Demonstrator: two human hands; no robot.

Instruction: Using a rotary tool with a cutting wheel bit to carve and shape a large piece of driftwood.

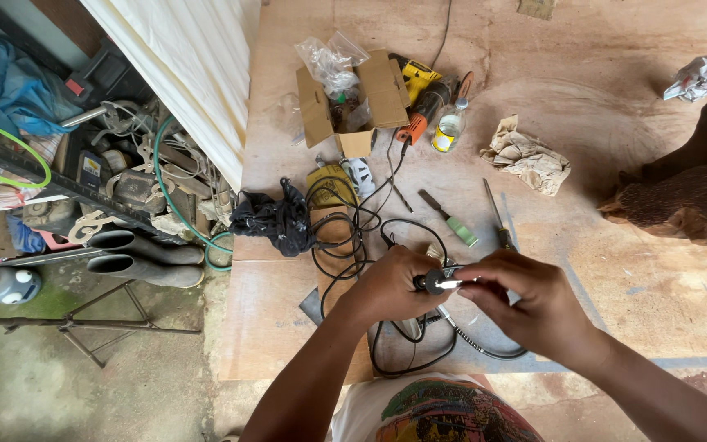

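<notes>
Near the centre, above a plywood board [615,270], the left hand [390,286] wrapped its fingers around a black rotary handpiece [435,283], while the right hand [525,303] pinched its shiny metal tip between thumb and fingertips. A black flexible shaft [484,348] curled beneath the hands. Farther off lay a green-handled chisel [449,219], a tangle of black cables [345,229], an open cardboard box [353,102] and a small bottle [448,129]. A dark cloth [276,219] sat to the left.
</notes>
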